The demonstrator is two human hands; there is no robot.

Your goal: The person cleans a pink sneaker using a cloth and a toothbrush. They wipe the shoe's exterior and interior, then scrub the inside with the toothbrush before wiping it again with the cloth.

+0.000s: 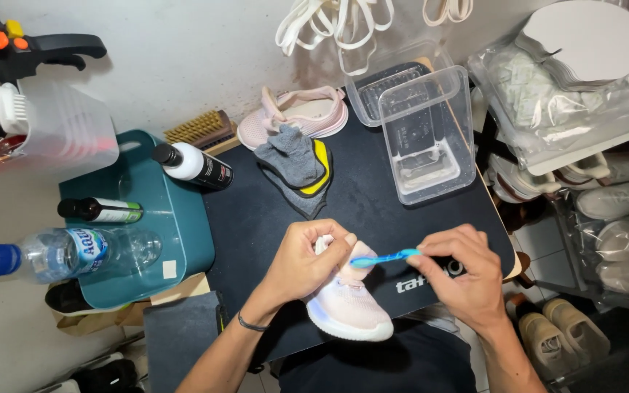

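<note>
Head view: L hand (301, 263) grips a pale pink shoe (349, 304) at the table (373, 211) front edge, 6 o'clock, fingers wrapped over the collar. R hand (462, 275) pinches a blue brush (384, 257), head on the shoe upper. Risk 1: the shoe's toe overhangs the table edge; hard strokes w/ a loose L grip could tip it off toward the lap. Risk 2: the brush grip is a fingertip pinch only; the handle may twist or slip under side load. Risk 3: clear tubs (420, 131) at 1 o'clock and a white bottle (194, 166) at 10 o'clock lie within elbow sweep; a wide stroke could knock them. Grey cloth (293, 156) at 12 o'clock is well apart from both hands.
</note>
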